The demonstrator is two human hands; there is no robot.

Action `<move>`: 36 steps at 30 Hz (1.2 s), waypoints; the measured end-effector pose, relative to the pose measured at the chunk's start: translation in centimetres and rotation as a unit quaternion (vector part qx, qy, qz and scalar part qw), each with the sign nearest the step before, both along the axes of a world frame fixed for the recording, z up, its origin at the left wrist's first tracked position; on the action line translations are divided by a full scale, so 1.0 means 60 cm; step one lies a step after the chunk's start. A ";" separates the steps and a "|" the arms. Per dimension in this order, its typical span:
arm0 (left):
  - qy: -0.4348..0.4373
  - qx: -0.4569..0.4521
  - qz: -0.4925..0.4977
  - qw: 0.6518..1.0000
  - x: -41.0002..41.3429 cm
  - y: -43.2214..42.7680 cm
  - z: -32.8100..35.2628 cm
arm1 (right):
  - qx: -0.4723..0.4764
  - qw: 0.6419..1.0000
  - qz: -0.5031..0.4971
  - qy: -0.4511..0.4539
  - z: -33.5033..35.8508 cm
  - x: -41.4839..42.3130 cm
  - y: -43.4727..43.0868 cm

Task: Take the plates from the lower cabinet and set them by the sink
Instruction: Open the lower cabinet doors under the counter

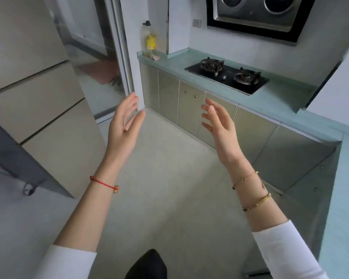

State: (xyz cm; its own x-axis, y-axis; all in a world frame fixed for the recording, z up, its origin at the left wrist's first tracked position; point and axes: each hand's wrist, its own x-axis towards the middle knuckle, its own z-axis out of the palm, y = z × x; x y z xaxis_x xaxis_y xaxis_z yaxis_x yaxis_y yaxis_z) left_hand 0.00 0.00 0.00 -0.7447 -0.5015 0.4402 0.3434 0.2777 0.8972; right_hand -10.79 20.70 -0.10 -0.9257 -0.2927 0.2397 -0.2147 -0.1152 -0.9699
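1. Above the kitchen floor (169, 178), facing the counter (280, 99), we held the left hand (124, 127) and the right hand (220, 125) raised with palms turned towards each other. The fingers were spread and relaxed, and neither hand held anything.
2. No plates were visible. We judged that they lay behind the closed doors of the lower cabinet (189, 113), which ran beneath the counter carrying the gas hob (227, 75).
3. No sink appeared in view, so we could not tell where the plates were to go.
4. Both hands were probably kept free because a door had first to be pulled by its small knob (195, 96), and a stack of plates wants two-handed support.
5. An oil bottle (150, 41) stood at the counter's far end, well apart from the hob.
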 end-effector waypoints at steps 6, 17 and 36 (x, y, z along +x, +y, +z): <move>-0.037 0.031 0.006 0.999 -0.014 -0.011 -0.051 | 0.023 0.999 0.007 -0.048 -0.052 -0.009 -0.015; -0.082 0.064 0.010 0.995 -0.149 -0.103 -0.121 | 0.038 0.994 0.011 -0.104 -0.121 -0.145 -0.104; -0.107 0.094 -0.005 0.990 -0.497 -0.374 -0.148 | 0.029 0.992 -0.018 -0.118 -0.132 -0.469 -0.359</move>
